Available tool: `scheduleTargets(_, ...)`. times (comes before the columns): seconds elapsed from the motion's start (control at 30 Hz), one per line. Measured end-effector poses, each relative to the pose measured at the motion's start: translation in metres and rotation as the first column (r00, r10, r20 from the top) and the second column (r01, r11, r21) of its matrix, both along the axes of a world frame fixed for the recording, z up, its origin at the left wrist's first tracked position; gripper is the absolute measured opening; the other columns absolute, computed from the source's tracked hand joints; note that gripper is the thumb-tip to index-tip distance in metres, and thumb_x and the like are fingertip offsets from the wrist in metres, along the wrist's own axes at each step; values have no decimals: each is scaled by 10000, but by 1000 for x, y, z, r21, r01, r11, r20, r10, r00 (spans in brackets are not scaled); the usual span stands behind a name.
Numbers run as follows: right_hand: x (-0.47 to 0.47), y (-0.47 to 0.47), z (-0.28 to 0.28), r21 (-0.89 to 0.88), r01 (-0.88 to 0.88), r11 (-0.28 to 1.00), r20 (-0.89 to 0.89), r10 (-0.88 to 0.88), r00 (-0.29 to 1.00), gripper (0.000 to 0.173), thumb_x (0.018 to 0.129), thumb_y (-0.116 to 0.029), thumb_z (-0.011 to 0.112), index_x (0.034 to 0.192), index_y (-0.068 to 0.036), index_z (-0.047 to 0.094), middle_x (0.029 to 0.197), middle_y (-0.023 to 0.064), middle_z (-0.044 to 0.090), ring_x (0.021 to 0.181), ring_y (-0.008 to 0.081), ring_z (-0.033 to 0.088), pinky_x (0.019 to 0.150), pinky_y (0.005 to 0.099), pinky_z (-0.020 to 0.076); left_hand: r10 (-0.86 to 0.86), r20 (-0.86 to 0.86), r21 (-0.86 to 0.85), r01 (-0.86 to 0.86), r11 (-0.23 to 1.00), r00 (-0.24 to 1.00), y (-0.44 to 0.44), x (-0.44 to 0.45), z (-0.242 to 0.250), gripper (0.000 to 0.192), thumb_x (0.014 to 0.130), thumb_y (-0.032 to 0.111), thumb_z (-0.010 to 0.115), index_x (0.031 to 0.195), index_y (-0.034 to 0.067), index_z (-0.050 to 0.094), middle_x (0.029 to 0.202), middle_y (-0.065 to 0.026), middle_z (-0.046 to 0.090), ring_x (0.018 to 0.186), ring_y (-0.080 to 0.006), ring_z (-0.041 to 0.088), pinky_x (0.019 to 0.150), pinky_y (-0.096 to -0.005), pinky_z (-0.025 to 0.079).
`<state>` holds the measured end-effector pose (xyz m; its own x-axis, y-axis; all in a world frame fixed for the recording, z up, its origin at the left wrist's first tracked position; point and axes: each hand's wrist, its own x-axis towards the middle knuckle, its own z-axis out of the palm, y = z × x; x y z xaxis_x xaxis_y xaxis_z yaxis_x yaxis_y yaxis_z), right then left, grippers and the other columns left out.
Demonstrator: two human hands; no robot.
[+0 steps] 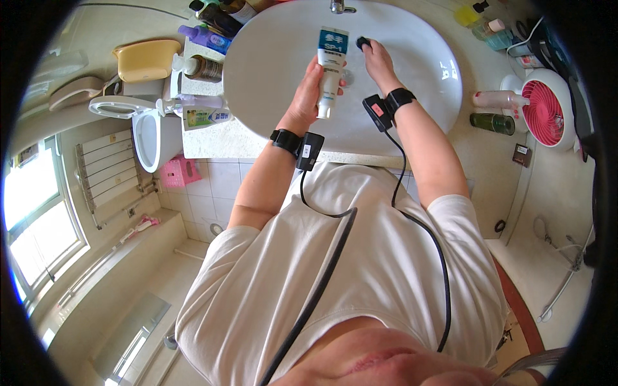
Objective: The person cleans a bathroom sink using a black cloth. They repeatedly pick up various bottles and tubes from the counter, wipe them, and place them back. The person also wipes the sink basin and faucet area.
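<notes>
My left hand (309,94) is closed around a white toothpaste tube (330,72) with a blue-green end, held over the white washbasin (270,111). The tube's white cap points down towards my body. To the right of it, my right hand (380,62) holds a small black object (363,43) at the fingertips, also over the basin; what the object is, I cannot tell. A chrome faucet (338,6) stands at the basin's far edge. Both wrists carry black straps with cabled boxes.
On the counter (207,144) left of the basin stand several bottles, among them a purple bottle (207,38) and a brown bottle (203,68). To the right are a pink bottle (497,99), a green bottle (492,124) and a white fan with a red grille (543,112).
</notes>
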<state>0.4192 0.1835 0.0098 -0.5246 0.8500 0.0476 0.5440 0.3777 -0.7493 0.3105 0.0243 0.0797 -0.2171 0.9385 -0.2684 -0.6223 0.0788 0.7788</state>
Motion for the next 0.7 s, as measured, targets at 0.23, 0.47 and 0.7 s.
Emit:
scheduleTargets(0.23, 36, -29, -29, -55, -378, 924, 463, 359, 810, 279, 895, -205, 481, 1151, -125, 559, 1275, 121, 480, 1156, 302, 481, 942, 405, 415, 233, 101, -103, -223, 969, 967, 6, -11, -21, 447, 1004, 377, 259, 1323, 86, 374, 1161, -130, 579, 844, -190, 566, 721, -341, 511)
scheduleTargets(0.47, 20, -79, 27, -16, -294, 956, -492, 248, 834, 254, 885, -79, 503, 1123, -31, 579, 1198, 132, 532, 1060, 245, 524, 917, 311, 415, 411, 125, -121, -397, 910, 903, 33, -10, -43, 422, 963, 430, 380, 1138, 59, 477, 933, -134, 592, 832, -241, 585, 777, -383, 504)
scheduleTargets(0.7, -30, -52, 49, -12, -155, 988, -552, 122, 825, 454, 919, -140, 488, 1352, -50, 388, 1432, 249, 286, 1327, 373, 290, 1084, 362, 257, 242, 133, -98, -231, 968, 961, 37, 15, -35, 316, 980, 288, 377, 1189, 80, 490, 1109, -103, 574, 1002, -236, 571, 870, -386, 473)
